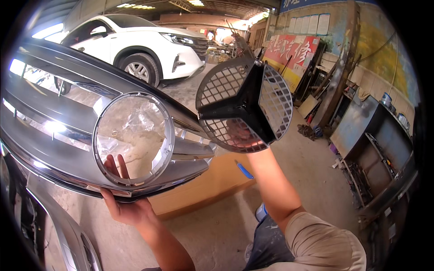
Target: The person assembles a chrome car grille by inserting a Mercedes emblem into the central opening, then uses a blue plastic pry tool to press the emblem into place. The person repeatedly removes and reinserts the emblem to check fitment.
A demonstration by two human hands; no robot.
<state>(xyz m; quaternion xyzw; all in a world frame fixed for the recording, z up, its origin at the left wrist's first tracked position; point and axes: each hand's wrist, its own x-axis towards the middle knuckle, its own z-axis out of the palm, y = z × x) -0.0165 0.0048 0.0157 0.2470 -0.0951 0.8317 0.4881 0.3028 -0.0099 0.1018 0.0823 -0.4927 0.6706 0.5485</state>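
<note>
In the head view, a long grille [49, 92] with dark grey slats and bright chrome edging slants from the upper left toward the centre, and a round ring [170, 128] frames the wide opening near its right end. The left hand [131, 211] supports the grille at its lower edge: the thumb lies against the outside, while two fingers show through the opening.

The right hand [243, 132] is raised just beyond the grille's right end, holding a mesh disc [285, 101] from behind. The hand is partly seen through the lattice, so its exact grip cannot be told. The disc carries a black three-armed emblem [244, 106] and is clear of the ring, although its left edge overlaps the grille's tip in the view.

Below the grille's right end lies a brown cardboard box [194, 196], with a slim blue tool [244, 170] on top; whether the grille touches the box cannot be made out. A silver curved panel [68, 232] stands below the grille's left part. Behind the grille is a white car [149, 40]. Well to the right of the grille are a red and yellow signboard [289, 52] and, nearer, a metal cabinet [359, 122] with open shelves.
</note>
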